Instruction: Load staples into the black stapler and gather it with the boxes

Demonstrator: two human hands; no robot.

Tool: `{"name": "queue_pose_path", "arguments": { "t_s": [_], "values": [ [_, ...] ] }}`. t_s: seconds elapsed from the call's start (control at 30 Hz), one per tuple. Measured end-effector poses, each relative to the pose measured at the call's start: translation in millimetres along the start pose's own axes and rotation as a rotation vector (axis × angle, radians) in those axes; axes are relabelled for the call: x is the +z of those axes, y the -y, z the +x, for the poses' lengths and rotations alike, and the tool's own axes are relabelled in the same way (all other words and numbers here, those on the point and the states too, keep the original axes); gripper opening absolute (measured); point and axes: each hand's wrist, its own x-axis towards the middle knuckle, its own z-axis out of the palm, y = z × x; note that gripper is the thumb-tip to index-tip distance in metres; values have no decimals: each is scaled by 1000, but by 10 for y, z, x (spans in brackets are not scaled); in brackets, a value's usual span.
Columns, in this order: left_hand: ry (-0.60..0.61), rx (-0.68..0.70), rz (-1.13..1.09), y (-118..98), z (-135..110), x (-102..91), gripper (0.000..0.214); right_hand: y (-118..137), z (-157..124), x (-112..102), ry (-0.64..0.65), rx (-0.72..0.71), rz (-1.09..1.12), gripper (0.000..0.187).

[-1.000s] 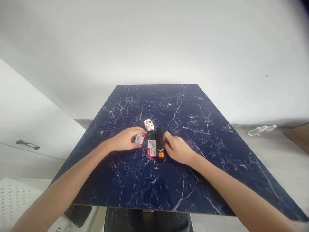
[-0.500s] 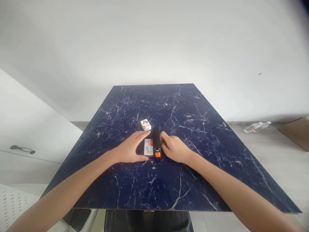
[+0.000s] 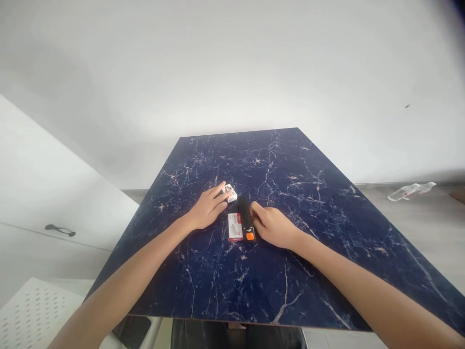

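Dark blue, white-veined marbling covers the table (image 3: pixel 327 232), over which both forearms are stretched. The left hand (image 3: pixel 208 209) is laid flat, fingers extended, fingertips resting on a small white box (image 3: pixel 231 194). The right hand (image 3: pixel 273 226) is curled loosely against the right side of a black stapler (image 3: pixel 246 222); whether it is gripped cannot be told. A red-and-white box (image 3: pixel 235 227) lies against the stapler's left side. Both boxes are closed, contents hidden.
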Motion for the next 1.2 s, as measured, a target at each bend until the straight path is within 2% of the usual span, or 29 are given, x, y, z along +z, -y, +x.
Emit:
{"name": "queue_pose_path", "arguments": {
  "t_s": [0.07, 0.23, 0.5, 0.7, 0.93, 1.2],
  "values": [
    [39, 28, -34, 13, 25, -21, 52, 9, 1, -2, -1, 6, -10, 8],
    [4, 52, -114, -44, -12, -53, 48, 24, -5, -7, 7, 29, -10, 7],
    [33, 94, -155, -42, -47, -74, 43, 16, -1, -15, 4, 16, -9, 8],
    [143, 146, -103, -78, -137, -68, 80, 0, -14, -3, 3, 8, 8, 7],
    [201, 82, -81, -123, -188, -69, 100, -13, -14, -7, 4, 5, 10, 6],
    [149, 80, -118, -115, -207, -3, 117, 6, -19, -5, 5, 21, -38, 7]
  ]
}}
